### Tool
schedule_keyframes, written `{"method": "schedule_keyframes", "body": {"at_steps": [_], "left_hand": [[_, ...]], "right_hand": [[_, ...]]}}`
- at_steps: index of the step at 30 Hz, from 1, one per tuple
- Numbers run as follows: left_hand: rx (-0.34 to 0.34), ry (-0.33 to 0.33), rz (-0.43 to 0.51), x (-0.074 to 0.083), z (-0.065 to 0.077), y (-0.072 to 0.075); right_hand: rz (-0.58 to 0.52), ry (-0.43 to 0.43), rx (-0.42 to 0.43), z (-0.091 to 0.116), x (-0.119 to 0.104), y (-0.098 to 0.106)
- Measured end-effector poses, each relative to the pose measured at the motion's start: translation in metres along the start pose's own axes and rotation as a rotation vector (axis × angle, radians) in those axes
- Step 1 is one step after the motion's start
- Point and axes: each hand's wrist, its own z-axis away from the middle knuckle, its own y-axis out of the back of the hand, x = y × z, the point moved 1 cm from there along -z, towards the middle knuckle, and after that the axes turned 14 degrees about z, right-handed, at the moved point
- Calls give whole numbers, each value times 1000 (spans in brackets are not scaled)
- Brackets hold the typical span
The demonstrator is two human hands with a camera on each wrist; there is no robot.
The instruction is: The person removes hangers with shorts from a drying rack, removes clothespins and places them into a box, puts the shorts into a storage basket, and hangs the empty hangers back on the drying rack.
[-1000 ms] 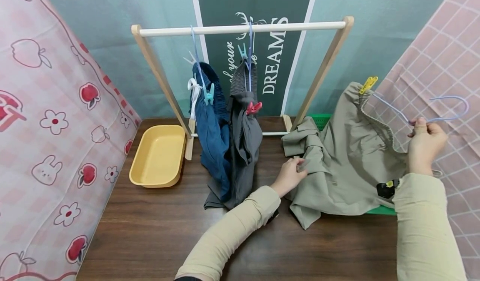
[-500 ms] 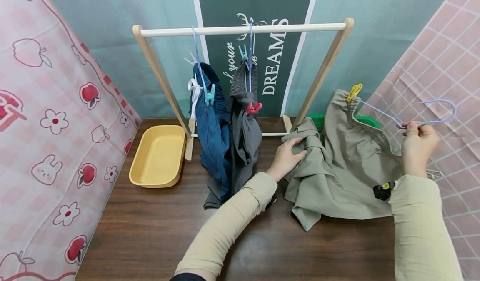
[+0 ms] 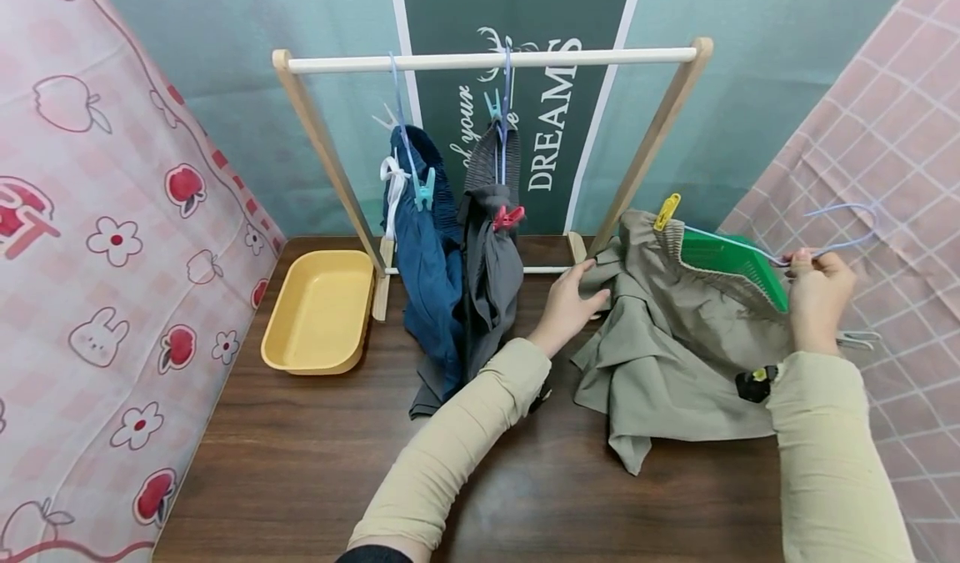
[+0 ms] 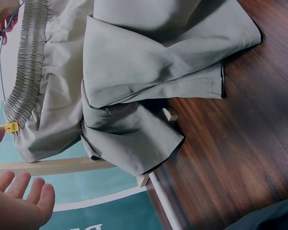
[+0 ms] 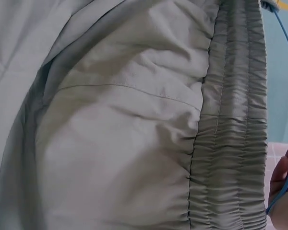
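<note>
My right hand (image 3: 821, 300) pinches a light blue wire hanger (image 3: 731, 242) just below its hook. From the hanger hang beige-grey elastic-waist pants (image 3: 675, 346), with a yellow clothespin (image 3: 667, 212) at the waistband's far end. The waistband gapes toward the back. Beside the left edge of these pants is my left hand (image 3: 564, 309), fingers spread and relaxed. In the left wrist view, that hand (image 4: 19, 203) has nothing between its fingers. The right wrist view is mostly filled by the gathered waistband (image 5: 233, 120).
Blue pants (image 3: 427, 254) and dark grey pants (image 3: 491, 271) hang on a rack with a white bar (image 3: 600, 58). A yellow tray (image 3: 315, 313) stands at the left. Behind the beige-grey pants shows a green basket (image 3: 727, 256); white wire ends (image 3: 858, 339) show at the right.
My right hand has moved left and slightly down, carrying the hanger and beige-grey pants toward the rack. My left hand has shifted slightly left and up. More of the green basket shows.
</note>
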Motion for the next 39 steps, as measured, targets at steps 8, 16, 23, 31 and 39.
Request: {"method": "schedule_keyframes", "body": {"at_steps": [8, 16, 23, 31, 39], "left_hand": [[-2, -13, -18, 4, -3, 3], [-32, -33, -57, 10, -5, 2], [-45, -75, -74, 10, -6, 1], [-63, -134, -102, 14, -7, -2], [-138, -154, -146, 17, -9, -4]], "right_hand": [[-108, 34, 8, -7, 8, 1], [-129, 106, -55, -7, 6, -4], [-91, 205, -179, -3, 13, -11], [-72, 362, -401, -2, 20, -13], [-39, 457, -571, -5, 24, -10]]}}
